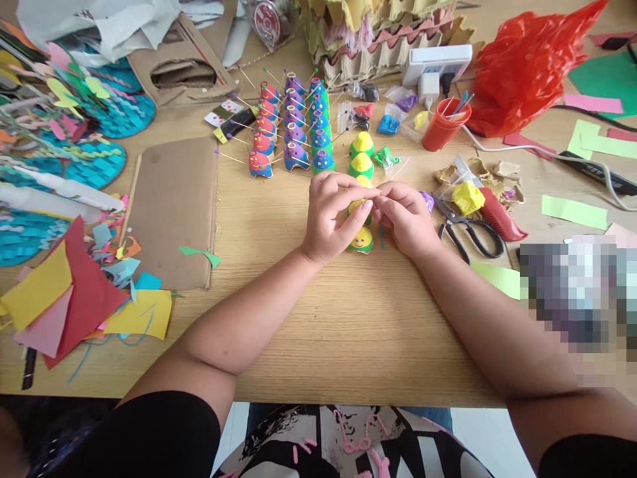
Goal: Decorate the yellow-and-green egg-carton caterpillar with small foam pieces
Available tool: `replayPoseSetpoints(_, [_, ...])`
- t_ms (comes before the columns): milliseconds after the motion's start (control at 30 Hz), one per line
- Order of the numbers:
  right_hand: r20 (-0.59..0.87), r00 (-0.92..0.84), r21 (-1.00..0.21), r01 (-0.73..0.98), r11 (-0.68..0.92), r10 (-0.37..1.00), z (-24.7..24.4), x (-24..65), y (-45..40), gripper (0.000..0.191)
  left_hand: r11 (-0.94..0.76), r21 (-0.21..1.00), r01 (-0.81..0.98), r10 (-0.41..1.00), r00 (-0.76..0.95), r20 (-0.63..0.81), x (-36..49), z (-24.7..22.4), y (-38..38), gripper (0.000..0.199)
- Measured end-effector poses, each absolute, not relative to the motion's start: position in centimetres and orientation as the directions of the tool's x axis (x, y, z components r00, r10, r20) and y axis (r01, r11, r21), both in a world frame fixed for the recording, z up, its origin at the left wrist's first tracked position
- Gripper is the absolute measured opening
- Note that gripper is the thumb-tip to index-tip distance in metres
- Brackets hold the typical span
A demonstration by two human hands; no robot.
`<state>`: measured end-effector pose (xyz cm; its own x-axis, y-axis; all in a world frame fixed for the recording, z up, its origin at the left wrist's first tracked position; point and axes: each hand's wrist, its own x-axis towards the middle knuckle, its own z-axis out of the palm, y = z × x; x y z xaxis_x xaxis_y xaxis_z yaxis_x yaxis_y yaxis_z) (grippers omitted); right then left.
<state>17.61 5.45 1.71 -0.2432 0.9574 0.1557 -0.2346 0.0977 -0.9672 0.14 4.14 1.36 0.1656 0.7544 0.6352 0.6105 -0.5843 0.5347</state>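
My left hand (331, 216) and my right hand (405, 216) meet fingertip to fingertip over a row of yellow-and-green clay-covered egg-carton caterpillars. Both pinch at one spot; whatever lies between the fingers is too small to make out. Below them shows the nearest yellow caterpillar segment (360, 239), with a smiling face and small blue dots. Farther segments, such as the yellow cone (361, 142), stand in line behind, partly hidden by my hands. To the left are three finished-looking rows: a red-and-blue caterpillar (261, 159), a purple-and-blue one (296, 154) and a blue-and-green one (323, 159), with pin feelers.
Right of my hands lie black-handled scissors (470, 232), yellow clay (468, 198) and a red cup (445, 124) with sticks. A cardboard sheet (169, 212) and paper scraps (89, 292) lie left. Egg cartons (383, 50), a power strip (440, 61) and a red bag (522, 73) stand behind.
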Motion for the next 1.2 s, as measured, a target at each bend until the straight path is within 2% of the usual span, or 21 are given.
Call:
replayPoseSetpoints(233, [0.164,-0.229,-0.962,-0.25,0.105,0.96,1.7,17.6,5.5,0.024,-0.689,0.515,0.51,0.649,0.119,0.752,0.2,1.2,4.5,0.031])
replayPoseSetpoints(433, [0.134,-0.208,-0.969,-0.234,0.083,0.969,2.2,17.4,5.3,0.02,-0.624,0.543,0.562,0.72,0.144,0.679,0.2,1.4,4.2,0.035])
replayPoseSetpoints(533, [0.142,-0.208,-0.967,-0.238,0.091,0.968,2.1,17.4,5.4,0.019,-0.644,0.529,0.552,0.698,0.141,0.702,0.2,1.3,4.3,0.032])
replayPoseSetpoints(767, [0.146,-0.209,-0.971,-0.215,0.101,0.967,1.8,17.5,5.5,0.022,-0.679,0.524,0.515,0.671,0.145,0.728,0.2,0.8,4.7,0.027])
replayPoseSetpoints(967, [0.14,-0.234,-0.961,-0.266,0.075,0.962,1.4,17.6,5.5,0.022,-0.653,0.526,0.545,0.687,0.132,0.715,0.2,0.7,4.7,0.029])
replayPoseSetpoints(1200, [0.157,-0.255,-0.969,-0.225,0.099,0.954,1.4,17.7,5.5,0.038,-0.626,0.527,0.575,0.698,0.113,0.707,0.2,0.7,4.9,0.034])
